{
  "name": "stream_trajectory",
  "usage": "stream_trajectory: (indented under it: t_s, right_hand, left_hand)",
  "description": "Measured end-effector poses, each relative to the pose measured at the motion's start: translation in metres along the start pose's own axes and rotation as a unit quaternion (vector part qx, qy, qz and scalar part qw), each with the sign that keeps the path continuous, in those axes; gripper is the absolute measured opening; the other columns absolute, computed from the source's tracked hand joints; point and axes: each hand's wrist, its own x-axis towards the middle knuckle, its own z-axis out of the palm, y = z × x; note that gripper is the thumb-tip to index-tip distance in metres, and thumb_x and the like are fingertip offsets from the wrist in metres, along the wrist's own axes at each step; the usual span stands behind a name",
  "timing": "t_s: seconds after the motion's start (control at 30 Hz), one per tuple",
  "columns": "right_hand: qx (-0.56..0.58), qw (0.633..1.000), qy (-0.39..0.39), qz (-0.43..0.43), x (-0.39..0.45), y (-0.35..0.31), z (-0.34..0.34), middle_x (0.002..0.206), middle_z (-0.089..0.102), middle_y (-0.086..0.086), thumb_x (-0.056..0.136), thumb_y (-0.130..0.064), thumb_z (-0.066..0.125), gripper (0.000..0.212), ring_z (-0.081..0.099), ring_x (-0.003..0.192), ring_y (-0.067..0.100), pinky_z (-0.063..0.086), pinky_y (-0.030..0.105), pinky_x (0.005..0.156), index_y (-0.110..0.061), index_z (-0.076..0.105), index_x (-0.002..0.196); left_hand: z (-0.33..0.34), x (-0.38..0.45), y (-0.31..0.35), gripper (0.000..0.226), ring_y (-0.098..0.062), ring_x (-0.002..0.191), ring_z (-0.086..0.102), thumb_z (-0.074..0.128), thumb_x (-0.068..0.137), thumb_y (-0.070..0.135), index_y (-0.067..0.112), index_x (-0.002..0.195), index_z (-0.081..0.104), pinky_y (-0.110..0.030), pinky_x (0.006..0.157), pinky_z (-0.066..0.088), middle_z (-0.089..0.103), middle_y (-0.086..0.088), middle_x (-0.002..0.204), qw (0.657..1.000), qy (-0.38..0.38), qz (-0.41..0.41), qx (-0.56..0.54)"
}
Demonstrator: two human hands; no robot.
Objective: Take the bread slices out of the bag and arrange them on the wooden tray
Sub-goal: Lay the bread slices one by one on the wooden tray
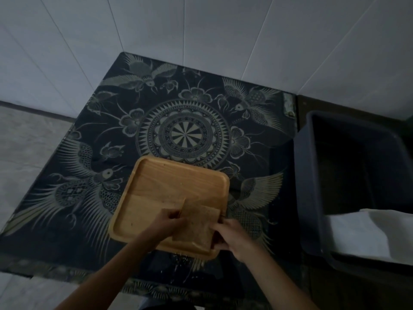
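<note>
Desk (67, 198) with dark patterned cloth fills centre frame, dark bin (348, 186) at right edge. Wooden tray (169, 182) lower centre, mostly bare. Bread slices (196, 222) stacked at its lower-right corner – left hand (169, 218) and right hand (230, 236) both pinch the stack, probably to square it up. No bag identifiable

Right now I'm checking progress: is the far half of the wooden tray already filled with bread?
No, the far half of the wooden tray shows bare wood; the only bread slices sit at its near edge under both hands.
</note>
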Motion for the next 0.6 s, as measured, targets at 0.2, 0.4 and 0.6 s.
stream_trajectory:
  t_s: [0.2, 0.4, 0.6]
  right_hand:
    - [0.022, 0.999, -0.003, -0.032, -0.004, 0.008, -0.005, 0.108, 0.079, -0.002, 0.093, -0.027, 0.075, 0.007, 0.073, 0.104, 0.019, 0.066, 0.038, 0.078, -0.025, 0.078, 0.1]
    - [0.049, 0.998, -0.003, -0.049, -0.009, 0.016, -0.005, 0.116, 0.068, -0.001, 0.092, -0.011, 0.076, 0.024, 0.07, 0.102, 0.018, 0.064, 0.027, 0.066, -0.027, 0.063, 0.105]
    - [0.053, 0.997, -0.024, -0.05, -0.009, 0.023, -0.007, 0.125, 0.06, 0.003, 0.09, 0.0, 0.075, 0.05, 0.064, 0.113, 0.024, 0.063, 0.025, 0.065, -0.025, 0.051, 0.127]
  left_hand:
    - [0.005, -0.003, -0.001, 0.028, -0.022, 0.097, 0.07, 0.063, 0.093, 0.007, 0.004, 0.12, 0.065, -0.019, 0.065, 0.058, 0.07, -0.008, 0.108, 0.999, 0.026, 0.022, 0.041]
    - [0.012, -0.005, 0.0, 0.029, -0.009, 0.091, 0.067, 0.071, 0.089, 0.02, 0.025, 0.118, 0.067, -0.031, 0.075, 0.061, 0.067, 0.008, 0.107, 0.98, 0.148, 0.096, 0.09]
    - [0.021, -0.015, 0.005, 0.02, -0.011, 0.091, 0.069, 0.072, 0.088, 0.024, 0.027, 0.108, 0.071, -0.031, 0.077, 0.059, 0.07, 0.005, 0.106, 0.971, 0.196, 0.097, 0.093]
